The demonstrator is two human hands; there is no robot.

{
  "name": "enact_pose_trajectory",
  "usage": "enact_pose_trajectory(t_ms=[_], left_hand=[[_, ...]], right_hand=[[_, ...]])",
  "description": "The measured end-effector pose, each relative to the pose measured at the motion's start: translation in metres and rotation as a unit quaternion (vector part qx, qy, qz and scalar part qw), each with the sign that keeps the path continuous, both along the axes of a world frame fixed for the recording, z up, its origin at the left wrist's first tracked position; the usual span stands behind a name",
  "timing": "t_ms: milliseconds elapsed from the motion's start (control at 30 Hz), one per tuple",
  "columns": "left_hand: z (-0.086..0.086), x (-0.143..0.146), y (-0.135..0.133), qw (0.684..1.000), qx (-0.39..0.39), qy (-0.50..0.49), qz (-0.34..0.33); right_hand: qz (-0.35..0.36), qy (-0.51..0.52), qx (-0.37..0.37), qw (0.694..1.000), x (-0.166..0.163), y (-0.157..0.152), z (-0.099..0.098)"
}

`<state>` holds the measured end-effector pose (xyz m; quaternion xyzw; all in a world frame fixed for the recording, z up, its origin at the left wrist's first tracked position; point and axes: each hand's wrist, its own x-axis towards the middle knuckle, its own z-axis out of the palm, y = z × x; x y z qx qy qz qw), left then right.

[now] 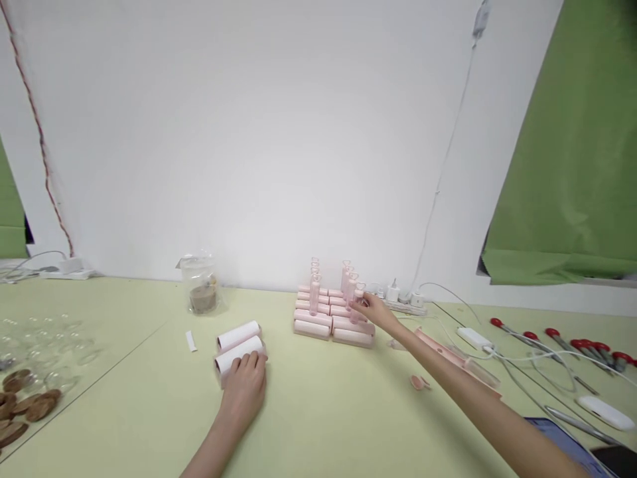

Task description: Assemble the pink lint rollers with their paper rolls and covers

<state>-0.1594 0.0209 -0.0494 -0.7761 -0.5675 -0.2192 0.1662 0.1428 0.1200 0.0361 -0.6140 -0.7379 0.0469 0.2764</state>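
Observation:
My left hand (246,386) rests closed on the nearer of two white paper rolls (239,345) lying side by side on the pale green table (318,425). My right hand (374,311) reaches out to a stack of pink cases (331,320) near the wall and pinches a pink upright handle (357,300) standing on the stack's right side. Several more pink handles (315,287) stand on the stack.
A clear bag with brown contents (202,287) stands left of the stack. A power strip with plugs (401,302) lies behind my right hand. Red-handled tools (572,344), cables and a white charger (475,336) lie at right. Glass jars (44,338) and brown discs (22,405) are at left.

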Motion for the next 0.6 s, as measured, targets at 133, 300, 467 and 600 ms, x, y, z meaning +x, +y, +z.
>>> enact_pose_trajectory(t_ms=[133,300,467,600], left_hand=[[0.016,0.024,-0.013,0.979,-0.028,-0.173,-0.101],[0.053,0.077,-0.025,0.904,-0.124,-0.307,-0.272],[0.053,0.101,-0.027,0.867,-0.250,-0.286,-0.321],[0.045,0.096,-0.033,0.912,-0.217,-0.243,-0.250]], right_hand=[[0.068,0.037,0.024,0.997,-0.009,-0.042,0.005],[0.261,0.077,-0.076,0.959,-0.026,-0.113,0.011],[0.277,0.200,-0.123,0.932,-0.026,-0.141,-0.003],[0.242,0.238,-0.129,0.932,-0.018,-0.150,-0.018]])
